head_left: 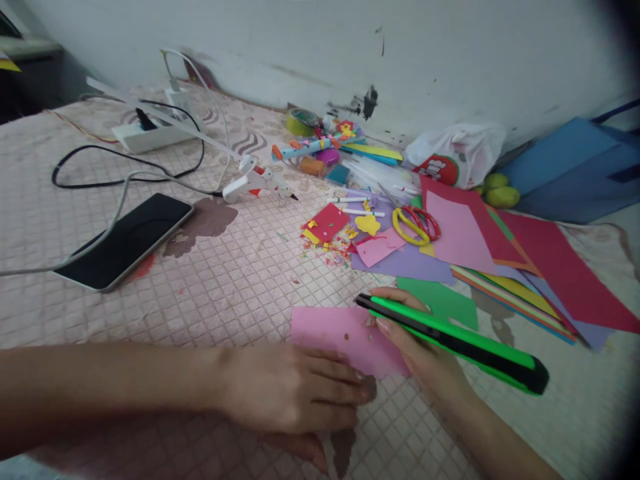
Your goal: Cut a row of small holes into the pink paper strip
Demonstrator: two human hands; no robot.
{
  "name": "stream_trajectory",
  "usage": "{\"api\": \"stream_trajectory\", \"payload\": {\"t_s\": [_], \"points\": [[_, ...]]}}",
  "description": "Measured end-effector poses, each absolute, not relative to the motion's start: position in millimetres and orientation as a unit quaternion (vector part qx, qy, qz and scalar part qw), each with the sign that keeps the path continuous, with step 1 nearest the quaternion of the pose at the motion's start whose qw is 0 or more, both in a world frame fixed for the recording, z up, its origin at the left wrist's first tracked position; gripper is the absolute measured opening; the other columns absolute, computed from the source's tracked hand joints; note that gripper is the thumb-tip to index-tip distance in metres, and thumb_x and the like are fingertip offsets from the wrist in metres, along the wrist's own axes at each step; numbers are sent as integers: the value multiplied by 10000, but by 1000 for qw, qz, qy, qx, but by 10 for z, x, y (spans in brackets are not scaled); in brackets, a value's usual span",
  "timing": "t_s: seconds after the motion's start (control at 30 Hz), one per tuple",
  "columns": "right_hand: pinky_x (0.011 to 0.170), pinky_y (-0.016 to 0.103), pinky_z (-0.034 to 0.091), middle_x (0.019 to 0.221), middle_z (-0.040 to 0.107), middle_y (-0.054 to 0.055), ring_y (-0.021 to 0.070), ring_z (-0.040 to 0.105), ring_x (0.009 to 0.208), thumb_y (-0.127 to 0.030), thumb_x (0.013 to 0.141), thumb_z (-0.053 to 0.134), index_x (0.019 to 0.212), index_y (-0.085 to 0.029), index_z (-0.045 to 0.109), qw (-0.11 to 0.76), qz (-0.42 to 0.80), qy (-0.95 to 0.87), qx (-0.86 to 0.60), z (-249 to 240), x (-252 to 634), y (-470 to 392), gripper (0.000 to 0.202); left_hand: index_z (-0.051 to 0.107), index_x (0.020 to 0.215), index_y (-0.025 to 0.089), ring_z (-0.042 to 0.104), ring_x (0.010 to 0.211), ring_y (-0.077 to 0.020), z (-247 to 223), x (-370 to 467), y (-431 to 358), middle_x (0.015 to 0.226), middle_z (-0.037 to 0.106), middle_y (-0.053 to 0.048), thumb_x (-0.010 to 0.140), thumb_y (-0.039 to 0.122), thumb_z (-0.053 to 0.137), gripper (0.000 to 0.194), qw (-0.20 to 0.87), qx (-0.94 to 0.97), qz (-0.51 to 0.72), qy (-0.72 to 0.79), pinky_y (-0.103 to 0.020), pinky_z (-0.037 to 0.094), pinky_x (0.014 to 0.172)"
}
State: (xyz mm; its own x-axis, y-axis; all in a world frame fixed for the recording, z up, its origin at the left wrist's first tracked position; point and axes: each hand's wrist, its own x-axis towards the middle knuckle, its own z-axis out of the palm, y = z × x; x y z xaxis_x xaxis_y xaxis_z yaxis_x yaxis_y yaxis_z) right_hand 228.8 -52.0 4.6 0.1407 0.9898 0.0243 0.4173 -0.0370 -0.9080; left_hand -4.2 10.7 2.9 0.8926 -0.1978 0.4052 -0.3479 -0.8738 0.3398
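A pink paper piece (325, 325) lies on the patterned tablecloth (240, 267), with small dark spots near its middle. My left hand (300, 390) rests flat over the paper's lower left edge, fingers stretched to the right. In my right hand (425, 343), at the paper's right side, is a green and black utility knife (460, 340). Its tip points left, above the paper, and its thick end extends to the right. The right hand's fingers are closed round the knife, partly hidden behind it.
Scissors (411, 227), coloured sheets (565, 267) and paper scraps (327, 247) lie beyond the hands. A glue gun (255, 181) and a phone (127, 241) with cables are at left. A plastic bag (457, 153) and a blue bag (570, 170) stand by the wall.
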Motion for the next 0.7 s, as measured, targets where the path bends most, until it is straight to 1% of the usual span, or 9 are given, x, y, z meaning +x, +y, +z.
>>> {"api": "stream_trajectory", "payload": {"t_s": [0.1,0.17,0.2,0.23,0.4,0.53,0.7], "points": [[837,354,539,1040,686,35,203,653,927,-376,876,621,1208,-298,596,456,342,-535,-624,55,2281,-473,342,608,1212,35,523,1287,-240,12,-35,112,1399,528,-155,988,331,429,412,188,960,153,-140,-308,335,1178],[848,380,541,1043,686,43,211,661,926,-371,872,622,1208,-292,601,505,331,-501,-620,46,2279,-449,346,591,1237,40,514,1297,-234,15,-36,113,1406,522,-148,986,323,430,410,183,964,136,-135,-307,315,1184],[848,389,543,1066,687,50,217,666,933,-369,873,621,1207,-291,603,516,331,-490,-620,40,2277,-446,344,581,1250,41,511,1300,-232,17,-37,113,1406,523,-147,983,313,440,407,182,966,130,-132,-305,304,1188],[846,396,545,1083,688,56,222,670,938,-371,878,614,1207,-291,605,518,334,-483,-622,34,2272,-452,338,572,1262,40,508,1304,-231,19,-38,112,1404,524,-149,979,304,449,406,182,966,128,-129,-305,293,1192],[828,400,551,1019,717,65,246,682,928,-384,885,598,1212,-274,615,476,343,-519,-622,-36,2246,-522,345,562,1271,33,481,1329,-235,6,-38,114,1404,522,-158,981,296,433,412,180,966,133,-132,-309,267,1201],[826,380,547,1018,720,60,245,673,966,-373,894,585,1195,-278,620,485,339,-524,-612,-160,2252,-504,318,564,1270,37,459,1346,-235,-4,-36,131,1410,520,-140,1002,262,369,401,166,964,137,-153,-336,256,1207],[806,374,547,1115,691,65,230,672,925,-381,887,591,1175,-276,632,500,364,-506,-601,-212,2296,-487,310,593,1230,40,500,1310,-227,-1,-36,144,1373,559,-132,1011,273,345,405,150,967,141,-151,-334,296,1192]]}}
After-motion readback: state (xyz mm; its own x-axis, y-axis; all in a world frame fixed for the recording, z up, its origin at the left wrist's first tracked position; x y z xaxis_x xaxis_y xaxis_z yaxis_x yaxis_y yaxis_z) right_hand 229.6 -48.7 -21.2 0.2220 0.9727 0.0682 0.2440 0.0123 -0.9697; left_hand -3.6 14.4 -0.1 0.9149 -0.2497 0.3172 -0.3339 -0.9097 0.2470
